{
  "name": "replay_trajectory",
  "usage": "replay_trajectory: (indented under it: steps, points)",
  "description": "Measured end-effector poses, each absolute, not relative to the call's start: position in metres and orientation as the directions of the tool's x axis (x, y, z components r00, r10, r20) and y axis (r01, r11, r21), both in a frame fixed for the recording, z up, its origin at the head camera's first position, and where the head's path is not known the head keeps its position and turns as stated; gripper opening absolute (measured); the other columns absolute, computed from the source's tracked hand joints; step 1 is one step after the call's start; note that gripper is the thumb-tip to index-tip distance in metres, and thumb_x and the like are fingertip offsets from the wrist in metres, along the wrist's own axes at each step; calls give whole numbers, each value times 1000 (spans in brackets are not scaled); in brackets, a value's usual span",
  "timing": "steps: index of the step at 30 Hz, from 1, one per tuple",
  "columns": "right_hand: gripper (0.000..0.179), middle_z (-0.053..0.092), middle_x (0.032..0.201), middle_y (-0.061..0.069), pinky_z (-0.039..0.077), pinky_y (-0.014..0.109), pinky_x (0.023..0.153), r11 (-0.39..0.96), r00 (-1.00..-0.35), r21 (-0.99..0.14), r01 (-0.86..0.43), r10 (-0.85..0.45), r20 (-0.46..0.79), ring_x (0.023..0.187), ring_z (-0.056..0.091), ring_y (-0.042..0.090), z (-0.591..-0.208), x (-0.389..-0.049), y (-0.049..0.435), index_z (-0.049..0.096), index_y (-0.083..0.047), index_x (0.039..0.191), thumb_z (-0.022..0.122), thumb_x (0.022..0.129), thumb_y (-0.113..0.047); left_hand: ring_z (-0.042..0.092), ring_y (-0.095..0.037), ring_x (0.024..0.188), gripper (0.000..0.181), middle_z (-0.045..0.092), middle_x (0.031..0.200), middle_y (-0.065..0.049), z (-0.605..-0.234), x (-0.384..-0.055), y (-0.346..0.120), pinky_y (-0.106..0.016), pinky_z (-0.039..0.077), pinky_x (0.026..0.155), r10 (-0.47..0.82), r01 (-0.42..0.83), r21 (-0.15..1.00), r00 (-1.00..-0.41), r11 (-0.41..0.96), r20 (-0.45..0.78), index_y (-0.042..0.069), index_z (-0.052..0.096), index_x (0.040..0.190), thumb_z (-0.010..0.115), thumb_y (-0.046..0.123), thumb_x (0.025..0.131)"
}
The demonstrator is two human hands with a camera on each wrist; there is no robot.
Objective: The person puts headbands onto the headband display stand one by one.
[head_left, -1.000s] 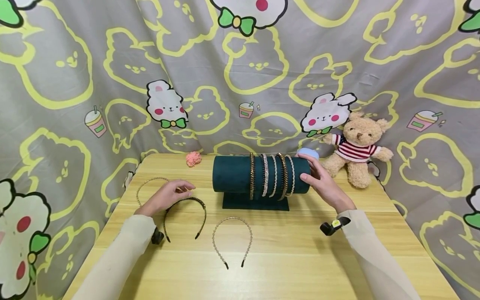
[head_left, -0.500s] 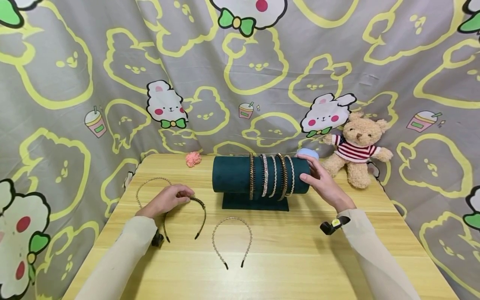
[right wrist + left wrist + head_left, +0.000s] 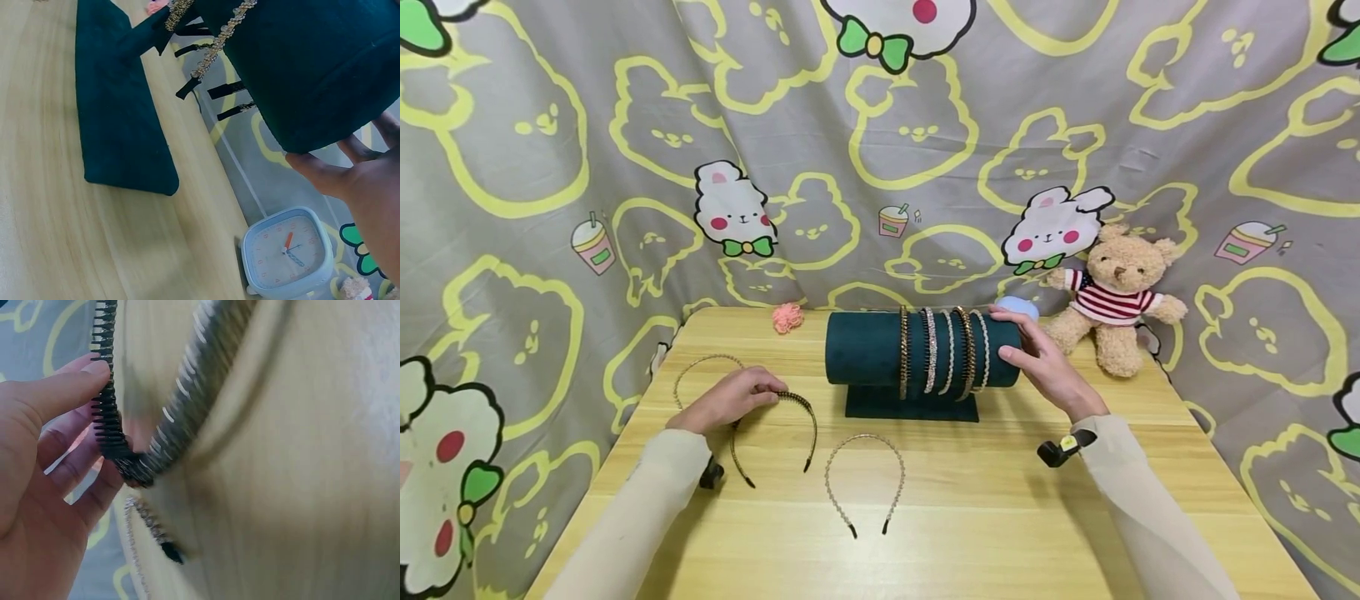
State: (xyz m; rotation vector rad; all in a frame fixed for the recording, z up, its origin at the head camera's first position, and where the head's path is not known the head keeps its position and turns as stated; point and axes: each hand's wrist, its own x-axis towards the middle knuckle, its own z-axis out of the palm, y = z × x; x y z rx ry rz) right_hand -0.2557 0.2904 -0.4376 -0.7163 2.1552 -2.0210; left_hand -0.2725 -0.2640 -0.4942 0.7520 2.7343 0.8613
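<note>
My left hand (image 3: 730,400) pinches a dark beaded headband (image 3: 796,399) near its top, thumb on one side and fingers on the other. In the left wrist view, the comb teeth (image 3: 110,428) along its inner side show by the thumb. My right hand (image 3: 1047,367) grips the right end of a dark green velvet headband stand (image 3: 861,350), thumb in front and fingers over the top. Several sparkly headbands (image 3: 931,350) hang on its roll. On the table lie a pale beaded headband (image 3: 867,437) in front and a thin one (image 3: 711,358) partly behind my left hand.
A pink fluffy ball (image 3: 787,317) sits at the table's back edge. Behind the stand's right end is a light blue alarm clock (image 3: 287,253). A teddy bear (image 3: 1116,300) in a striped top sits at the back right, before a patterned curtain (image 3: 925,150).
My left hand has lowered onto the dark headband and taken hold of it; the band has turned slightly and its ends have shifted right. My right hand stays at the stand.
</note>
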Motion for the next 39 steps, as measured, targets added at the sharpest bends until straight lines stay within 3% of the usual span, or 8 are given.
replay_trajectory:
  steps: [4,9,15,23,30,39]
  points:
    - [50,16,182,10,53,23,109,-21,-877,-964,-265,-410,250,153,37,18,-440,-257,291,45,-15,160,54,112,-4,71,-26,110,24,76,127,-11,-488,-272,-268,-50,59,97,535,423,574,-844,701,-32,9,76,131,67,13,109]
    - [49,18,181,8,55,24,107,-43,-878,-965,-258,-407,253,150,41,19,-441,-256,290,46,-16,158,53,112,-2,70,-29,117,27,76,127,-10,-477,-269,-273,-50,59,99,524,385,594,-848,706,-73,12,73,137,64,17,112]
    - [49,16,180,16,56,26,107,-70,-868,-962,-265,-416,270,149,44,19,-439,-256,288,46,-15,159,50,112,-1,70,-27,111,36,75,129,-14,-467,-268,-282,-45,57,94,502,322,643,-858,695,-112,7,67,145,62,22,113]
    - [50,23,177,7,57,26,107,-61,-877,-964,-258,-403,261,146,46,18,-440,-256,289,46,-16,159,52,112,-3,69,-25,115,28,76,125,-9,-459,-264,-288,-47,55,102,487,334,638,-870,694,-75,10,73,135,63,22,112]
    - [49,24,177,7,57,26,107,-79,-870,-960,-268,-408,277,147,46,18,-442,-257,289,47,-15,159,52,112,-2,72,-25,107,20,77,119,-12,-454,-260,-287,-34,58,89,469,313,649,-880,693,-77,9,74,127,66,18,111]
    - [51,25,178,7,55,26,110,-90,-870,-961,-261,-409,275,150,45,19,-440,-256,288,45,-14,160,51,112,-1,73,-33,89,35,72,118,-21,-446,-256,-295,-36,58,78,432,243,706,-896,665,-98,4,63,142,62,23,113]
